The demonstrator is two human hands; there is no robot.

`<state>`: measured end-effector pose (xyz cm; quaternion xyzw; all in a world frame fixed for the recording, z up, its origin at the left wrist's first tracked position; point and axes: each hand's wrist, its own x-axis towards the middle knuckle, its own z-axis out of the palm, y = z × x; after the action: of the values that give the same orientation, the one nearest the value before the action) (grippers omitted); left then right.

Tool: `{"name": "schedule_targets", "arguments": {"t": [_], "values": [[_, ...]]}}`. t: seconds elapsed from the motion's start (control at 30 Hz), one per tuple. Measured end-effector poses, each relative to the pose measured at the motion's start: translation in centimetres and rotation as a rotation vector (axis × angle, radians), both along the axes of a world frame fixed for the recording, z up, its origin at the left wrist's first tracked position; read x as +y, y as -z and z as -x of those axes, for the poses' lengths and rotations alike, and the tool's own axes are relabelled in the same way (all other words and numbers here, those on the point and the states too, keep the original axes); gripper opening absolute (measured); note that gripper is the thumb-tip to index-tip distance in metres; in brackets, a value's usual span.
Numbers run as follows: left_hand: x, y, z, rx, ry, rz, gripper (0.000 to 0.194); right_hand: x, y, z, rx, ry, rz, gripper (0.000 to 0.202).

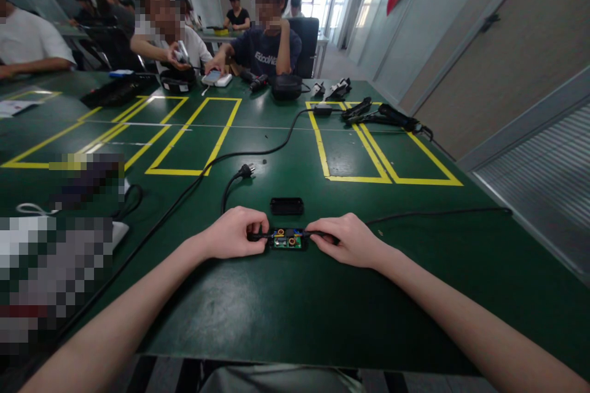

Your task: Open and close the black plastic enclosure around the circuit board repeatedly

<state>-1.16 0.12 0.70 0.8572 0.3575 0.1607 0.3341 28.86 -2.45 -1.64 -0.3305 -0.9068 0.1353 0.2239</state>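
A small green circuit board (pixel 287 239) with copper coils sits in a black case half on the green table (pixel 295 295), right in front of me. My left hand (pixel 235 233) pinches the black cable at the board's left end. My right hand (pixel 348 239) pinches the cable at its right end. Just behind the board lies a black case lid (pixel 286 206). The left cable runs up to a loose power plug (pixel 246 171).
Yellow tape rectangles (pixel 193 135) mark the table. More black adapters and cables (pixel 378 113) lie at the far right. Several people sit at the far side, handling devices. A long black cable (pixel 437 215) trails right. Blurred objects lie at my left.
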Motion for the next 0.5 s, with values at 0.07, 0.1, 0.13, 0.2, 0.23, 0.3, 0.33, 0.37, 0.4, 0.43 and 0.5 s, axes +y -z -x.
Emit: {"name": "schedule_targets", "arguments": {"t": [0.07, 0.1, 0.13, 0.2, 0.23, 0.3, 0.33, 0.37, 0.4, 0.43, 0.5], "values": [[-0.01, -0.05, -0.04, -0.012, 0.005, -0.010, 0.004, 0.03, 0.04, 0.07, -0.003, 0.003, -0.010, 0.018], [-0.01, -0.06, -0.05, -0.017, 0.009, -0.015, 0.004, 0.04, 0.06, 0.11, -0.007, 0.001, -0.018, 0.018], [0.00, -0.05, -0.06, -0.021, 0.012, -0.019, 0.004, 0.06, 0.08, 0.15, -0.014, -0.002, -0.029, 0.018], [0.02, -0.01, -0.07, -0.027, 0.015, -0.023, 0.004, 0.12, 0.15, 0.22, -0.037, -0.002, -0.058, 0.020], [0.03, 0.02, -0.08, -0.031, 0.012, -0.024, 0.005, 0.17, 0.21, 0.23, -0.050, -0.001, -0.072, 0.023], [0.03, 0.07, -0.10, -0.040, 0.006, -0.019, 0.005, 0.29, 0.35, 0.24, -0.066, 0.003, -0.089, 0.030], [0.03, 0.09, -0.11, -0.047, 0.003, -0.014, 0.006, 0.36, 0.42, 0.24, -0.064, 0.003, -0.087, 0.034], [0.01, 0.11, -0.13, -0.055, -0.002, -0.009, 0.007, 0.42, 0.48, 0.23, -0.056, 0.003, -0.080, 0.036], [-0.01, 0.12, -0.15, -0.066, -0.006, -0.003, 0.007, 0.47, 0.52, 0.22, -0.045, 0.002, -0.069, 0.037], [-0.03, 0.12, -0.17, -0.078, -0.008, 0.004, 0.008, 0.50, 0.54, 0.21, -0.032, 0.002, -0.058, 0.039], [-0.08, 0.12, -0.20, -0.094, -0.008, 0.020, 0.009, 0.51, 0.52, 0.21, -0.009, 0.000, -0.030, 0.041]]}}
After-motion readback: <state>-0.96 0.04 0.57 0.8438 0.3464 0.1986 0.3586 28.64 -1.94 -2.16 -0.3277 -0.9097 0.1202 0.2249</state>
